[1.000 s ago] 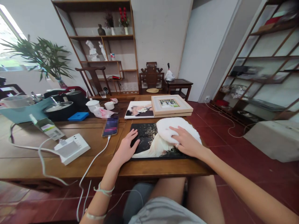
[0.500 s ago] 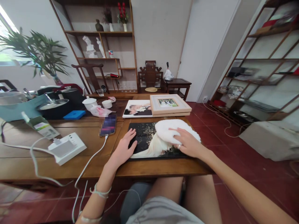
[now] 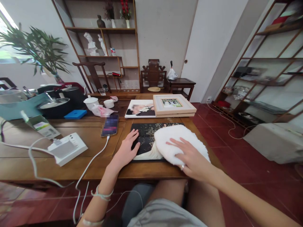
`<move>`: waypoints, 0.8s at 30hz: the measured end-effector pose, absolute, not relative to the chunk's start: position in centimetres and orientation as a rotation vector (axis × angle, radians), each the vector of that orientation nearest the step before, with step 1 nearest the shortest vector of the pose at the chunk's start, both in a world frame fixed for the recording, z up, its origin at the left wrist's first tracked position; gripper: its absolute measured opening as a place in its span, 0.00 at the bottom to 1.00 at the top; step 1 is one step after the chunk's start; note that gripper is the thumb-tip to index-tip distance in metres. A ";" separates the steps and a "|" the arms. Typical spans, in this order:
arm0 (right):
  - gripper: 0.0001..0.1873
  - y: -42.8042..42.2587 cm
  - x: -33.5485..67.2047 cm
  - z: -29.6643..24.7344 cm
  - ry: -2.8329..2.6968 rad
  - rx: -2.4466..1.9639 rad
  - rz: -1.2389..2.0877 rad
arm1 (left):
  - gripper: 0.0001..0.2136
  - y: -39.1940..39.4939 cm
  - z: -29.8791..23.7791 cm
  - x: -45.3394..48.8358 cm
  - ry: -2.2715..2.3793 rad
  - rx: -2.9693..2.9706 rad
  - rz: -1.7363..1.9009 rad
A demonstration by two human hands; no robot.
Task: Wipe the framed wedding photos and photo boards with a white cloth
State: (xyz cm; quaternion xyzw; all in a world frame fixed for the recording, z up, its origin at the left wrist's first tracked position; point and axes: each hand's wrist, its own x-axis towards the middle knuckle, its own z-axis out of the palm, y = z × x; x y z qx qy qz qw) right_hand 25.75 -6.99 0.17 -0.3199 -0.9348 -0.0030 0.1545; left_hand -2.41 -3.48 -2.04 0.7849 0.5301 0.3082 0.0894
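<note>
My left hand lies with its fingers spread on the left edge of a dark picture panel. The panel is flat on the wooden table near its front edge and shows a pale, flowing dress shape. On its right part rests a fluffy white cloth, which hides much of the print. My right hand presses on the cloth and holds it from above, some fingers stretched over it. A ring shows on that hand.
Behind the panel lie a white-edged photo print and a light wooden frame. To the left are a charging phone, a power strip with white cables, a blue box, a teapot and a black pot.
My right hand has slid the white cloth towards me and slightly right, now over the panel's lower right part. My left hand stays in place. The view has shifted slightly.
</note>
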 end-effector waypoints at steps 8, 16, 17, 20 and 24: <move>0.18 -5.9 23.2 0.9 -2.752 -0.811 0.081 | 0.21 -3.4 -2.1 -2.4 1.586 2.319 0.900; 0.17 2.3 19.7 1.4 -2.673 -1.016 -0.031 | 0.21 -3.5 -2.1 -2.5 1.566 2.321 0.951; 0.17 2.1 19.5 1.4 -2.667 -1.025 -0.032 | 0.20 -3.5 -2.1 -2.5 1.569 2.322 0.945; 0.19 -0.8 19.5 1.6 -2.685 -1.023 0.014 | 0.20 -3.4 -2.2 -2.6 1.562 2.307 0.932; 0.19 -7.2 20.3 1.9 -2.799 -0.933 0.179 | 0.19 -3.2 -2.3 -2.6 1.563 2.299 0.912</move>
